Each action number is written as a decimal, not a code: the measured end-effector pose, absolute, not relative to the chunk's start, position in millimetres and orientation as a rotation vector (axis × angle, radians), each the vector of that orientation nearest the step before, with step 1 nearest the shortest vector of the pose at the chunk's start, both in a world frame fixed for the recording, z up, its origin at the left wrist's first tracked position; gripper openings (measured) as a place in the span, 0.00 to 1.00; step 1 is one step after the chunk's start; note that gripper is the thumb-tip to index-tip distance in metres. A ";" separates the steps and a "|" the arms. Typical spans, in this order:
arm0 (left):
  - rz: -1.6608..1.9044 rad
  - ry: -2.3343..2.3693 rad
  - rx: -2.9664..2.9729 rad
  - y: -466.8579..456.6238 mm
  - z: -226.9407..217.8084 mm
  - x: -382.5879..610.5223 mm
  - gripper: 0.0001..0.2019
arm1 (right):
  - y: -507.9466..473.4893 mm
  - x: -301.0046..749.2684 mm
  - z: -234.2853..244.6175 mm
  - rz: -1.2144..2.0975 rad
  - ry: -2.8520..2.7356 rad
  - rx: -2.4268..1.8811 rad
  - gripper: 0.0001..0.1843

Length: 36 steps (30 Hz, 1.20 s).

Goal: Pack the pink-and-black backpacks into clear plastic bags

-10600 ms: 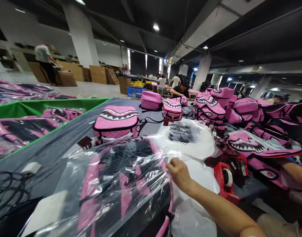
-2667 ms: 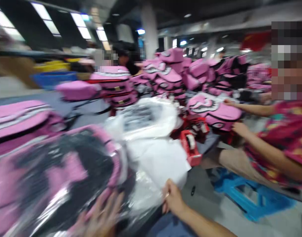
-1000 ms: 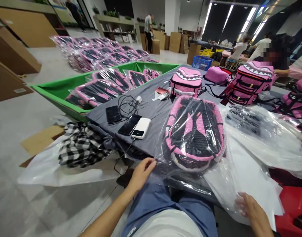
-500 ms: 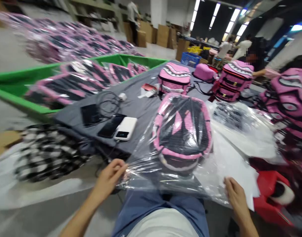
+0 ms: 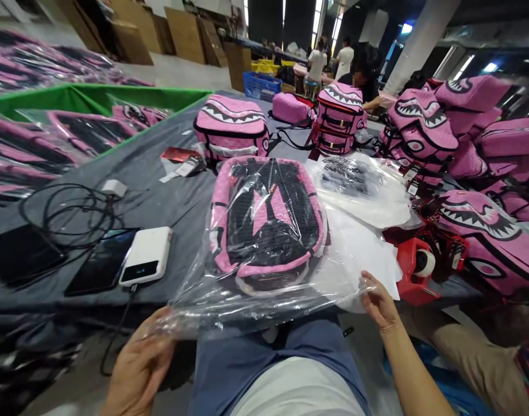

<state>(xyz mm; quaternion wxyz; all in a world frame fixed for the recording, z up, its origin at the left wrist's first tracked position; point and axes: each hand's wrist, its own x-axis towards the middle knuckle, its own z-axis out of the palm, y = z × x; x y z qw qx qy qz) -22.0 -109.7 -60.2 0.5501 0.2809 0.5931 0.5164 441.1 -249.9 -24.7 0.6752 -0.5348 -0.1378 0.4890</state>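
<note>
A pink and black backpack (image 5: pixel 271 216) lies on the grey-covered table inside a clear plastic bag (image 5: pixel 190 289), its dark panel with two pink patches facing up. The bag's loose end stretches toward me over the table edge. My left hand (image 5: pixel 145 355) is closed on the left corner of that end. At the right corner, my right hand (image 5: pixel 379 303) pinches the film between thumb and fingers. White sheets (image 5: pixel 355 254) lie beneath and beside the bag on the right.
Left of the bag are a white power bank (image 5: pixel 147 254), a phone (image 5: pixel 102 260) and coiled black cables (image 5: pixel 69 208). A red tape dispenser (image 5: pixel 416 271) stands right, near piled pink backpacks (image 5: pixel 424 121). A green-sided bin (image 5: pixel 173 101) holds bagged backpacks. People are at the back.
The view has swung to the right, so the table things appear farther left. Both hands still hold the bag's corners, and the loose end is drawn up toward me.
</note>
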 end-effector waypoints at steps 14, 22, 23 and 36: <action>1.647 1.547 1.274 -89.7 -76.3 -4.7 0.22 | -197.0 423.7 -16.3 0.142 -0.954 -1.389 0.24; 1.460 1.606 1.413 -59.6 -80.8 -5.3 0.23 | -168.7 422.0 -26.9 0.256 -0.779 -1.564 0.27; 1.428 1.628 1.465 -56.0 -79.7 -6.3 0.24 | -168.2 422.4 -27.0 0.259 -0.771 -1.576 0.27; 1.126 1.048 2.763 -83.7 10.0 114.9 0.17 | -167.4 420.6 -31.7 0.274 -0.722 -1.514 0.25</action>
